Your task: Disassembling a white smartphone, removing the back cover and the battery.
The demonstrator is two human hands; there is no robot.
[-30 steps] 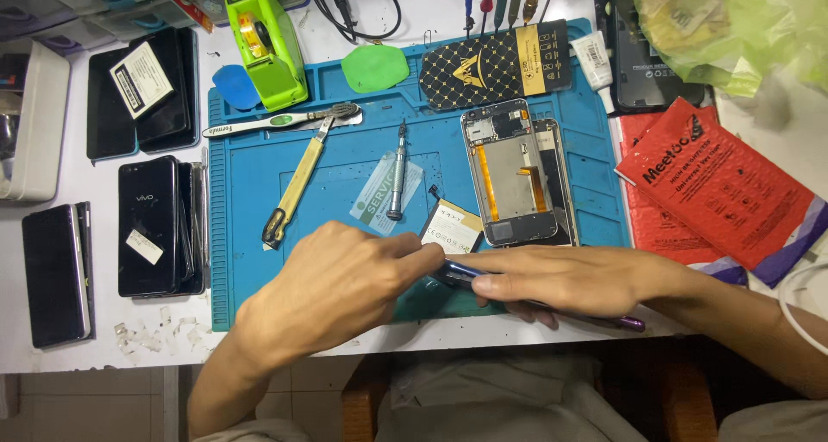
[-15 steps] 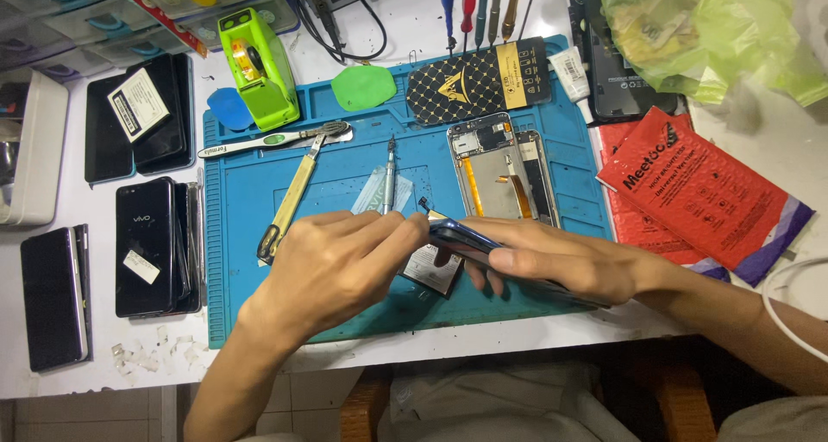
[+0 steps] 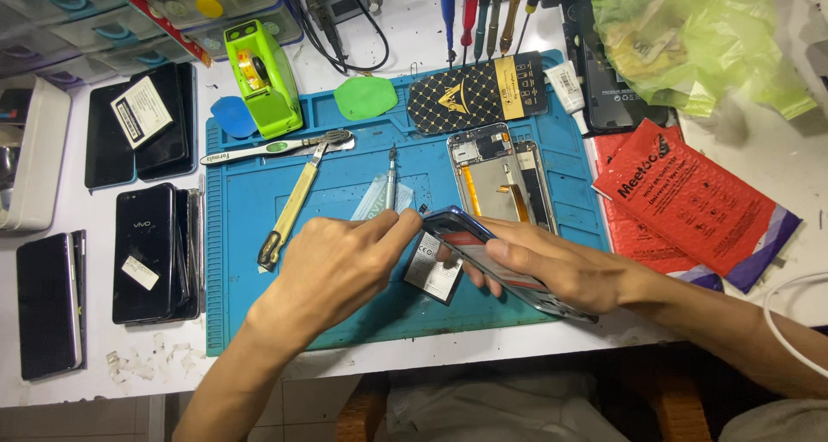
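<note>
My right hand [image 3: 552, 265] grips a blue phone frame [image 3: 457, 226], tilted up off the blue work mat [image 3: 250, 321]. My left hand [image 3: 336, 265] has its fingers pinched at the frame's upper left corner; what the fingertips hold is hidden. A flat battery [image 3: 431, 274] with a white label lies on the mat right under the frame. An opened phone body [image 3: 496, 179] with an orange flex cable rests just beyond the hands.
A yellow-handled tool [image 3: 289, 209], a screwdriver [image 3: 391, 183] and a clear plastic bag lie on the mat. A green device [image 3: 263, 80], picks, and screwdrivers stand at the back. Dark phones [image 3: 147, 252] sit left; red packets [image 3: 690, 200] and a green bag right.
My right hand has lifted the phone frame off the mat and tilted it up. My left hand has come to its top corner. The battery now lies uncovered beneath.
</note>
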